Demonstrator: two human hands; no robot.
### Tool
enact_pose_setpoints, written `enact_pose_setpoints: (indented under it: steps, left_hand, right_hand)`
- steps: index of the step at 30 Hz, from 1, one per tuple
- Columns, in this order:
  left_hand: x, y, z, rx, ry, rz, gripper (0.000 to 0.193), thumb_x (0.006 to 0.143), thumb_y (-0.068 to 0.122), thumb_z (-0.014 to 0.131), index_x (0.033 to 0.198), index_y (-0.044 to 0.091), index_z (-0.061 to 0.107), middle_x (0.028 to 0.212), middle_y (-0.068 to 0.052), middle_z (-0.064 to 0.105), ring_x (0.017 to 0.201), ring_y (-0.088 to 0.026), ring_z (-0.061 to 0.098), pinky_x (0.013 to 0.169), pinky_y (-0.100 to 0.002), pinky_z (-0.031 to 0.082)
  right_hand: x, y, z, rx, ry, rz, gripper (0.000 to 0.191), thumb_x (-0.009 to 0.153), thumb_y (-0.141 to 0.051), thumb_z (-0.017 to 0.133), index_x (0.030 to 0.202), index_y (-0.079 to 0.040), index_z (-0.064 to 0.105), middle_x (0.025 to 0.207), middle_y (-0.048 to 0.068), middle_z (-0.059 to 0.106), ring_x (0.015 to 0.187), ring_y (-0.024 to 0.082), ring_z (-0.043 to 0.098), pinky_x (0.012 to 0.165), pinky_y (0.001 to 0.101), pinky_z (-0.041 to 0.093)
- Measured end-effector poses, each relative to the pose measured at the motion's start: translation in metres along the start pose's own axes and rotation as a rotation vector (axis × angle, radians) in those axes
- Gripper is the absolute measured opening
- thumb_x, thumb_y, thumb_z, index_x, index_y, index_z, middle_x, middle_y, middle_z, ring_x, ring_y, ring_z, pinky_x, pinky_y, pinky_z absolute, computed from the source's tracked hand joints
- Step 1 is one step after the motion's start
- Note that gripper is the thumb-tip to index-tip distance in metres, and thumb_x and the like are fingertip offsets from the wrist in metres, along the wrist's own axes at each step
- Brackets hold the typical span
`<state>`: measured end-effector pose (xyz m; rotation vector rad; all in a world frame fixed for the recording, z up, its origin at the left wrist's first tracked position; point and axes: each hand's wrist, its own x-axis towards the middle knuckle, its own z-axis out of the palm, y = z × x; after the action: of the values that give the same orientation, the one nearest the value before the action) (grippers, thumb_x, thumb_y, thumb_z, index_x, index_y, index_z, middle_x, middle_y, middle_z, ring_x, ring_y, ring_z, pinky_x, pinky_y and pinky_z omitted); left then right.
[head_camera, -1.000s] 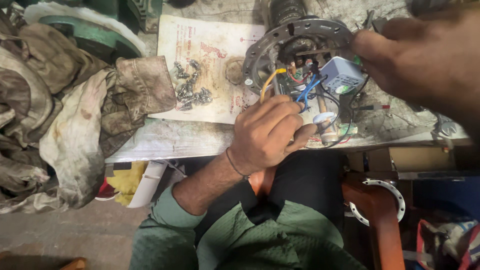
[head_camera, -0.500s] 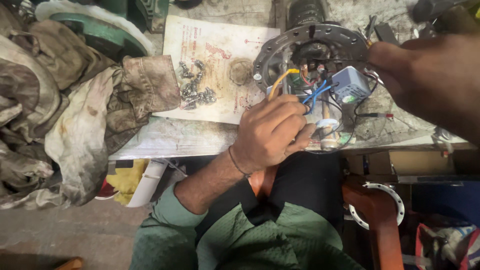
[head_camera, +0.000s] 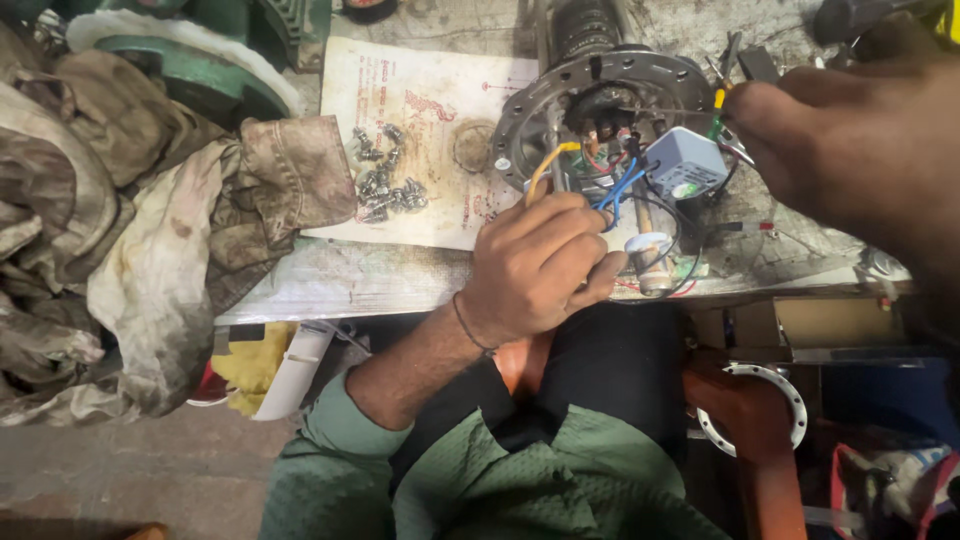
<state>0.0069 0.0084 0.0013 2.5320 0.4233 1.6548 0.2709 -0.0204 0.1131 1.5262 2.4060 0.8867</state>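
Observation:
My left hand (head_camera: 540, 265) is closed around a bundle of blue and yellow wires (head_camera: 610, 190) at the near side of a round metal motor plate (head_camera: 600, 95) on the bench. A small grey-white box (head_camera: 685, 165) hangs on those wires just right of the hand. A short white cylinder (head_camera: 650, 255) lies by my left fingertips. My right hand (head_camera: 850, 150) comes in from the upper right, its fingertips bunched at the plate's right rim beside thin tool handles (head_camera: 725, 70). Whether it grips anything is hidden.
A pile of small screws (head_camera: 385, 185) lies on a printed paper sheet (head_camera: 430, 120) left of the motor. Dirty rags (head_camera: 150, 230) are heaped at the left, with a green metal casting (head_camera: 190, 50) behind them. An orange frame with a metal ring (head_camera: 760, 400) stands below the bench.
My left hand stays closed on the wires. My right hand has shifted slightly lower over the plate's right rim, and the view has swayed a little.

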Motion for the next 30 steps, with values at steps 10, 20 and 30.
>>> enact_pose_setpoints:
  steps: [10, 20, 30]
  left_hand:
    - [-0.001, 0.000, -0.001, -0.073, 0.002, -0.055, 0.020, 0.088, 0.008, 0.082, 0.089, 0.002, 0.063, 0.100, -0.009, 0.067, 0.100, -0.028, 0.069, 0.078, -0.040, 0.057]
    - [0.000, 0.000, -0.002, -0.038, -0.008, -0.027, 0.019, 0.088, 0.009, 0.081, 0.087, 0.003, 0.063, 0.099, -0.008, 0.067, 0.098, -0.027, 0.069, 0.078, -0.040, 0.056]
    - [0.001, -0.001, -0.002, -0.061, -0.016, -0.032, 0.020, 0.087, 0.008, 0.082, 0.086, 0.003, 0.063, 0.098, -0.008, 0.067, 0.098, -0.027, 0.069, 0.077, -0.039, 0.056]
  right_hand:
    - [0.017, 0.006, 0.000, -0.032, -0.088, 0.009, 0.020, 0.100, -0.043, 0.063, 0.103, -0.026, 0.071, 0.066, -0.001, 0.069, 0.052, 0.021, 0.067, 0.047, 0.0354, 0.051]
    - [0.002, 0.005, 0.000, -0.114, 0.129, -0.036, 0.012, 0.107, -0.030, 0.067, 0.113, -0.020, 0.070, 0.091, 0.001, 0.074, 0.084, 0.024, 0.075, 0.060, 0.0336, 0.055]
    - [0.015, -0.001, -0.015, -0.085, -0.017, -0.032, 0.023, 0.085, -0.026, 0.069, 0.107, -0.021, 0.071, 0.083, -0.001, 0.071, 0.065, 0.021, 0.071, 0.050, 0.0339, 0.053]
